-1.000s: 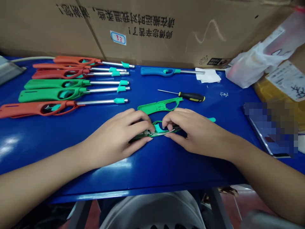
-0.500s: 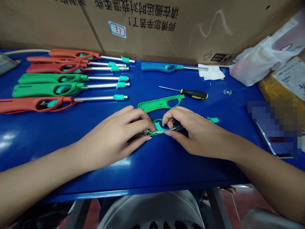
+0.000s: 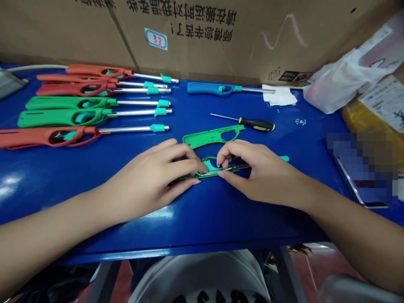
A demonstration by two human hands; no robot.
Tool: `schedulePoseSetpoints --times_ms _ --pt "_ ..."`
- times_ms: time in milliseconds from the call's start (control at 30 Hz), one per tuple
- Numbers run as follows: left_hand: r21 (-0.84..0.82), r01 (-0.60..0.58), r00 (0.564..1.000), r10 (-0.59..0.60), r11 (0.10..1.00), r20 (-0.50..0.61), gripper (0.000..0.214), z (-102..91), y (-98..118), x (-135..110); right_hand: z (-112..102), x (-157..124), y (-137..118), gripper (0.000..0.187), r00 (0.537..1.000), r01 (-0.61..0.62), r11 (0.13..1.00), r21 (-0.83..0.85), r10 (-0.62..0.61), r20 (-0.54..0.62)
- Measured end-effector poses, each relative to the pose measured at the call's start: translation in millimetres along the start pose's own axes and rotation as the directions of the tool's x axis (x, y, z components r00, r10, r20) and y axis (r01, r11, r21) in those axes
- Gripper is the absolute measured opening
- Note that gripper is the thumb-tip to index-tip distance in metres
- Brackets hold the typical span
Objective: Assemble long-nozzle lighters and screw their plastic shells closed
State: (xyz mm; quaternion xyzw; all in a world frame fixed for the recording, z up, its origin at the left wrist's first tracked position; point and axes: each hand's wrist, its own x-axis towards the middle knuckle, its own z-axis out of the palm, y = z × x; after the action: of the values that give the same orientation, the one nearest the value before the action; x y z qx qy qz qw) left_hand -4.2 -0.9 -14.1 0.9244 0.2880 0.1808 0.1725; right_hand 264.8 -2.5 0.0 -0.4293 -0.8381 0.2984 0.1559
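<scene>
My left hand (image 3: 160, 172) is closed round the rear of an opened green gas lighter (image 3: 211, 175), which lies on the blue table. A teal trigger (image 3: 209, 166) and thin white wires show inside its half shell. Over the front part of the lighter, my right hand (image 3: 265, 174) pinches with thumb and fingertip at the wires; exactly what lies between them is hidden. The metal tube passes behind my right hand, and its teal tip (image 3: 284, 158) shows beyond. Just behind both hands rests the other green shell half (image 3: 206, 137), hollow side up.
A black-and-yellow screwdriver (image 3: 257, 123), small screws (image 3: 300, 122) and a blue lighter (image 3: 210, 89) lie farther back. Several red and green lighters (image 3: 63, 118) line the left. A cardboard box (image 3: 202, 54) stands behind; a phone (image 3: 362, 185) lies right.
My right fingers have shifted slightly at the wires. More of the metal tube shows beside them, and the teal tip has turned and lies partly behind my hand.
</scene>
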Motion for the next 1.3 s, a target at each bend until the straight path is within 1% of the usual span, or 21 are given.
schedulePoseSetpoints --times_ms 167,267,400,533,700,800,933,1033,1133,1200,1300 --pt "0.038 -0.017 1.000 0.018 0.999 -0.017 0.020 0.2 0.4 -0.2 -11.2 -0.3 -2.8 0.009 0.999 -0.036 0.999 -0.003 0.036 0.030" --pt "0.052 -0.023 0.999 0.024 0.998 -0.022 0.020 0.9 0.1 0.2 -14.7 1.5 -3.8 0.008 0.999 -0.021 1.000 0.001 0.021 0.045" --pt "0.067 -0.028 0.999 0.030 0.997 -0.022 0.020 0.6 0.0 0.4 -10.6 5.1 -1.9 0.013 1.000 0.010 1.000 0.007 -0.010 0.011" --pt "0.082 -0.040 0.999 0.042 0.996 -0.023 0.018 -0.9 0.1 -0.4 -2.4 7.1 2.4 0.011 0.999 0.043 0.999 0.011 -0.043 -0.030" --pt "0.058 0.023 0.999 -0.020 0.998 -0.038 0.024 -2.8 0.3 -0.4 1.3 8.4 4.8 0.008 0.996 0.023 0.996 0.081 -0.016 -0.087" --pt "0.047 0.029 0.999 -0.027 0.998 -0.042 0.028 -3.6 1.0 0.6 0.9 8.6 5.3 0.008 0.995 0.033 0.996 0.088 -0.025 -0.095" --pt "0.085 -0.007 0.997 0.014 0.996 -0.072 0.029 -2.6 1.6 0.3 2.8 8.6 5.4 0.006 0.996 0.021 0.997 0.079 -0.015 -0.085" --pt "0.131 -0.047 0.995 0.058 0.990 -0.084 0.029 -1.0 1.1 -0.7 5.6 9.6 5.3 0.011 0.994 -0.045 0.987 0.156 0.060 -0.091" --pt "0.164 -0.066 0.995 0.078 0.984 -0.068 0.030 -0.3 0.8 -0.8 7.1 11.7 5.4 0.014 0.988 -0.109 0.974 0.199 0.129 -0.090" --pt "0.199 -0.091 0.993 0.103 0.976 -0.049 0.030 -0.4 1.1 -0.3 7.0 12.9 5.5 0.016 0.987 -0.115 0.975 0.190 0.134 -0.089" --pt "0.294 -0.142 0.987 0.156 0.945 -0.024 0.029 -0.8 2.6 0.0 4.5 13.0 5.4 0.018 0.992 -0.081 0.985 0.152 0.095 -0.087"
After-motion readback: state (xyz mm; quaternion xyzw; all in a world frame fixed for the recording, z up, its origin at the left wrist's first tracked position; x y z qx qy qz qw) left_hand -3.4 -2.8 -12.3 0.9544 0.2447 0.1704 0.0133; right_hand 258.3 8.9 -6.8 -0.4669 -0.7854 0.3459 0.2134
